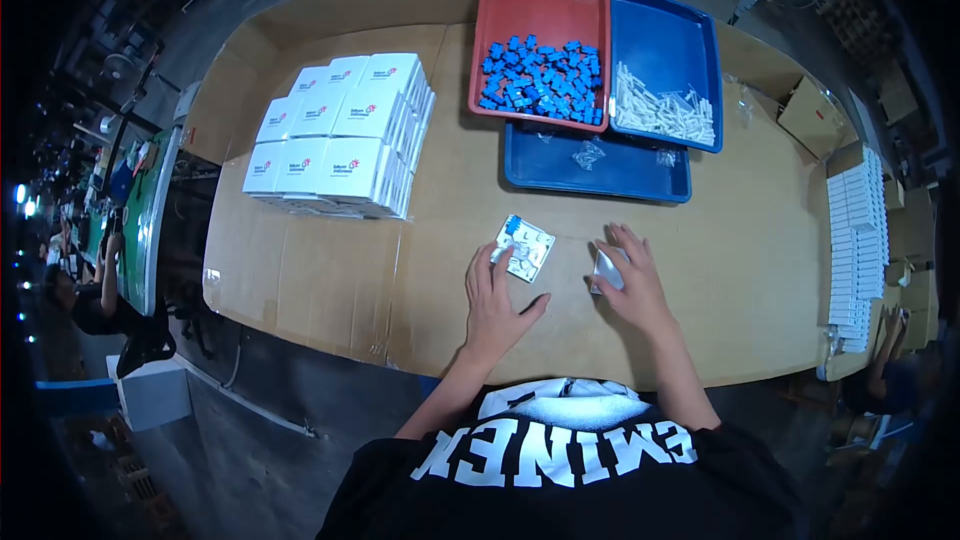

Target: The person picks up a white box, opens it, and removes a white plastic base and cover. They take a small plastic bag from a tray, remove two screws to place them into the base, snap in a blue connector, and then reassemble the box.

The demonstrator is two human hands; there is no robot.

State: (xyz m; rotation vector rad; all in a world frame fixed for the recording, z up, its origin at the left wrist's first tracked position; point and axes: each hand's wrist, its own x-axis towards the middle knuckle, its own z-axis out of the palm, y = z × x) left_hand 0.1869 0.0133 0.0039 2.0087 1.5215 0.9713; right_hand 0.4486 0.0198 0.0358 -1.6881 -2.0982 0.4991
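A white square wall-plate base (pixel 528 249), its inner side facing up, lies on the cardboard-covered tabletop with a small blue connector (pixel 513 225) at its upper left corner. My left hand (pixel 492 308) rests at the base's left edge, fingertips touching it and thumb stretched away. To the right, my right hand (pixel 636 286) has its thumb and fingers on opposite sides of a plain white square cover (pixel 607 269). Part of this cover is hidden under the fingers. A gap of bare cardboard separates the two pieces.
White printed boxes (pixel 330 130) are stacked at the left. A red tray (pixel 486 50) holds blue connectors; a blue tray (pixel 662 15) holds small white parts. Both overlap a lower blue tray (pixel 540 165) with clear plastic scraps. White pieces (pixel 855 240) stand stacked at the right edge.
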